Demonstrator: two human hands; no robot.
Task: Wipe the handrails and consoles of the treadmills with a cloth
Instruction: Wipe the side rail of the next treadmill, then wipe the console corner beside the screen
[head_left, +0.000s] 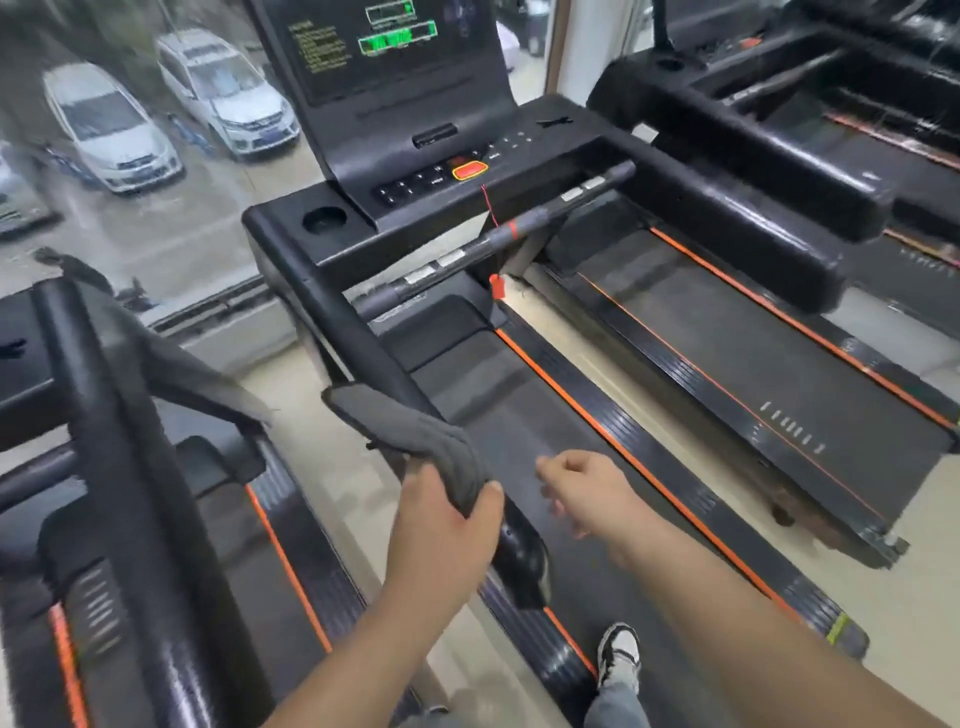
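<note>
I stand on the belt of a black treadmill. My left hand (447, 509) grips a dark grey cloth (415, 436) that is wrapped over the treadmill's left handrail (353, 332). My right hand (587, 488) hovers over the belt just right of the cloth, fingers loosely curled and holding nothing. Ahead, the console (415, 171) shows a lit screen, a row of buttons and a red stop button (469, 170). The right handrail (753, 208) runs along the far side.
A second dark cloth (171, 358) hangs over the handrail of the treadmill on my left (104, 415). Another treadmill (779, 364) stands on the right, and one more behind it. A window ahead looks down on parked cars. My shoe (618, 654) is on the belt.
</note>
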